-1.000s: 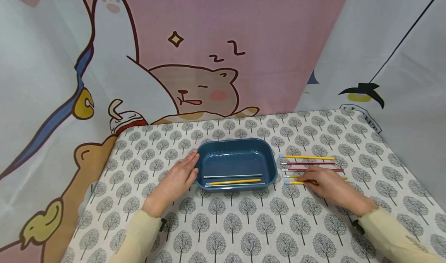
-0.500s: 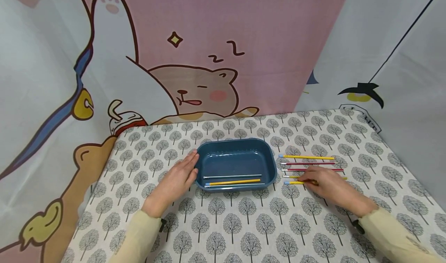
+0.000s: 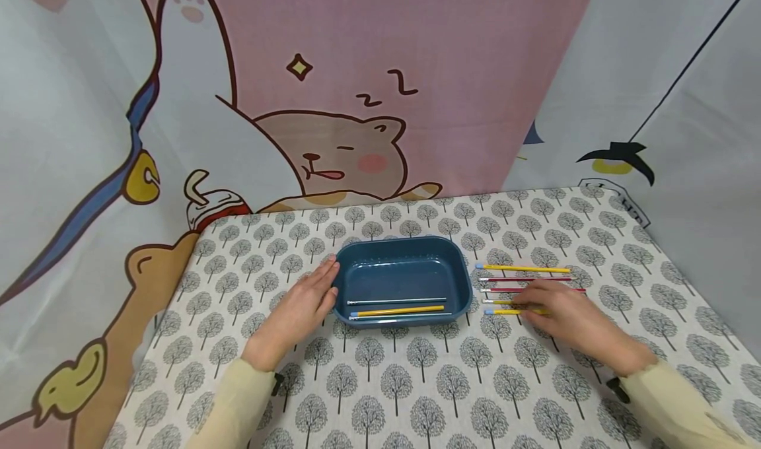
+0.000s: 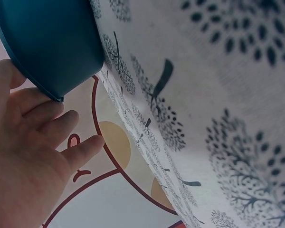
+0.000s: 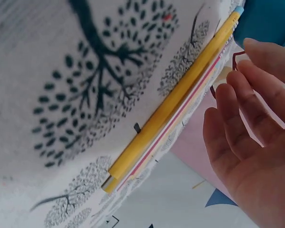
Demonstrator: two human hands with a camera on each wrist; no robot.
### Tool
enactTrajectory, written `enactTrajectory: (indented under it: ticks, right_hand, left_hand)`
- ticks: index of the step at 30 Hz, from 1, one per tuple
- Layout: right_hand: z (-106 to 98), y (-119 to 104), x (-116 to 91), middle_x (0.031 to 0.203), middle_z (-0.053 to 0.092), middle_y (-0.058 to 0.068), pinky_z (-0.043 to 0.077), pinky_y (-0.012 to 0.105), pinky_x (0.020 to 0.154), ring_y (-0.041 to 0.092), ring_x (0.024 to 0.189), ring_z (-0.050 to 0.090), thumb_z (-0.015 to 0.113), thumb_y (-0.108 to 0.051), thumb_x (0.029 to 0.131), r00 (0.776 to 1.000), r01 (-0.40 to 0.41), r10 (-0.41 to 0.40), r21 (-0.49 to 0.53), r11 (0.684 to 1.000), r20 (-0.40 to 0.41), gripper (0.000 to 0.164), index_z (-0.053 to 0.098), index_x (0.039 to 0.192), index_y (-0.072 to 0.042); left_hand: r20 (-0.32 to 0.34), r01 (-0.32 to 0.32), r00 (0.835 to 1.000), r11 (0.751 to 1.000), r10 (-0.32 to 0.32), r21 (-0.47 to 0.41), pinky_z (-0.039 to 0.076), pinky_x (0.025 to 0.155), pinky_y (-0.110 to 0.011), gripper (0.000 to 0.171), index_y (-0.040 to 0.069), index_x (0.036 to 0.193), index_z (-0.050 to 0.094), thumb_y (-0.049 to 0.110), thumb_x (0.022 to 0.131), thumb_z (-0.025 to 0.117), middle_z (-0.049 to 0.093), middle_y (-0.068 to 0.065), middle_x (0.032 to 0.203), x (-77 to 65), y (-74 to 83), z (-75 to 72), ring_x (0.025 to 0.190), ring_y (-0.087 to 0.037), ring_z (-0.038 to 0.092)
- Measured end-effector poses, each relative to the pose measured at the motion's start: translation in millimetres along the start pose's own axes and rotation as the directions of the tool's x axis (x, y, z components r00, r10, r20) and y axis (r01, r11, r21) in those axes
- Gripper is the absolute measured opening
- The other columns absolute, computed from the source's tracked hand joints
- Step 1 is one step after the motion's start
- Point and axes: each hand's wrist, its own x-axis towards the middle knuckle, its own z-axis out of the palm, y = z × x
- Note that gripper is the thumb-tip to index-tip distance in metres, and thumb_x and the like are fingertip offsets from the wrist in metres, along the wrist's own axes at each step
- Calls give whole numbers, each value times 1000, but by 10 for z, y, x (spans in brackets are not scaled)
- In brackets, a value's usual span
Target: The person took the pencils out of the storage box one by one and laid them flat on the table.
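A blue rectangular dish (image 3: 404, 274) sits mid-table. Inside it, along the near side, lie a yellow pencil (image 3: 410, 310) and two thin silvery pencils. My left hand (image 3: 300, 307) rests at the dish's left end; the left wrist view has its relaxed fingers (image 4: 66, 123) by the rim of the dish (image 4: 52, 42). To the right of the dish several pencils lie in a row. My right hand (image 3: 567, 313) is over the nearest yellow pencil (image 3: 502, 312), partly hiding it. In the right wrist view the fingers (image 5: 242, 111) are loosely bent, apart from a yellow pencil (image 5: 168, 107), holding nothing.
Two red pencils (image 3: 493, 279) and another yellow pencil (image 3: 523, 268) lie farther back in the row, roughly parallel. A tree-print cloth (image 3: 368, 389) covers the table. Behind it hangs a cartoon-print curtain (image 3: 464, 72).
My right hand has eased off the nearest yellow pencil, shifting slightly right and away from it. The left hand, the dish and the pencils have stayed in place.
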Motion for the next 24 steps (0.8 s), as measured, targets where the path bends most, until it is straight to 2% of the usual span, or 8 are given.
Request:
enactTrajectory:
  ticks: [5, 14, 18, 24]
  right_hand:
    - [-34, -16, -3, 116, 71, 7, 59, 56, 86, 32, 105, 68, 88, -11, 80, 997, 18, -19, -19, 1000, -71, 35, 79, 114, -11]
    - [-124, -48, 6, 147, 55, 17, 48, 69, 97, 45, 127, 54, 81, -23, 91, 997, -42, 43, 20, 999, -67, 45, 70, 131, -5]
    - [-149, -61, 47, 157, 46, 16, 43, 70, 103, 48, 136, 46, 78, -33, 95, 996, -47, 49, 27, 999, -71, 53, 65, 138, -6]
    - [-160, -110, 124, 166, 35, 13, 36, 72, 108, 46, 146, 37, 76, -41, 94, 995, -67, 67, 11, 998, -76, 70, 53, 152, -8]
  left_hand:
    - [5, 0, 1000, 1000, 0, 3, 37, 118, -59, 52, -1, 155, 44, 22, 109, 54, 36, -14, 164, -8, -10, 3, 148, -34, 41]
    - [15, 12, 1000, 1000, -12, 1, 36, 119, -58, 53, 0, 156, 42, 24, 110, 52, 32, -12, 166, -9, -5, -3, 149, -33, 39]
    - [13, 14, 1000, 1000, -14, 0, 36, 119, -57, 53, 0, 156, 42, 24, 110, 51, 31, -11, 166, -5, -6, -4, 148, -34, 40]
    - [8, 9, 1000, 1000, -9, 2, 36, 119, -58, 53, -1, 156, 42, 22, 109, 52, 32, -13, 166, -3, -8, 4, 148, -35, 40]
